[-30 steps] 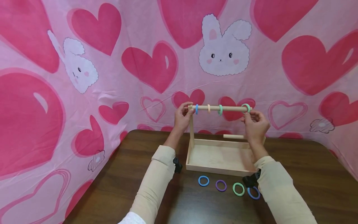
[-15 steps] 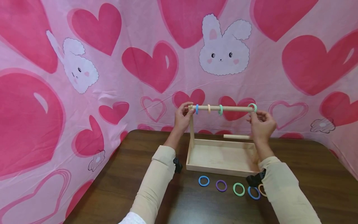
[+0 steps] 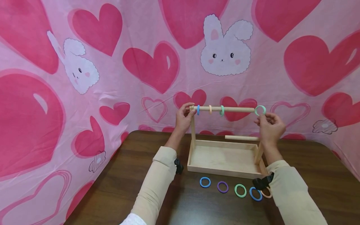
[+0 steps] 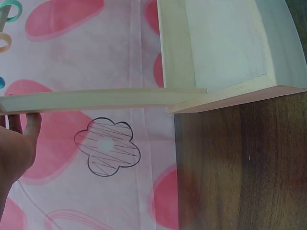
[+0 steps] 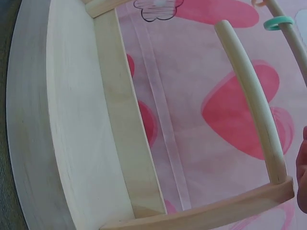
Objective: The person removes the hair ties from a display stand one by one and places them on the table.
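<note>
My left hand (image 3: pixel 184 118) grips the top of the wooden stand's left post (image 3: pixel 192 131), where the upper rod (image 3: pixel 239 109) begins. In the left wrist view the fingers of my left hand (image 4: pixel 17 148) lie against that post. A blue ring (image 3: pixel 198 110), a peach ring (image 3: pixel 210 109) and a green ring (image 3: pixel 222 111) hang on the rod's left half. With finger and thumb, my right hand (image 3: pixel 271 128) pinches another green ring (image 3: pixel 260 110) at the rod's free right end. That ring appears just past the tip. Only a sliver of the right hand (image 5: pixel 302 172) shows in the right wrist view.
A shallow wooden tray (image 3: pixel 222 171) forms the stand's base. A shorter lower rod (image 3: pixel 240 137) juts left from the right post (image 3: pixel 259 153). Before the tray lie blue (image 3: pixel 205 182), purple (image 3: pixel 222 187), green (image 3: pixel 240 190), blue (image 3: pixel 255 194) and peach rings (image 3: pixel 266 192) on the dark table.
My right hand has moved right, carrying the green ring along the upper rod to its tip and seemingly off it. My left hand has stayed put.
</note>
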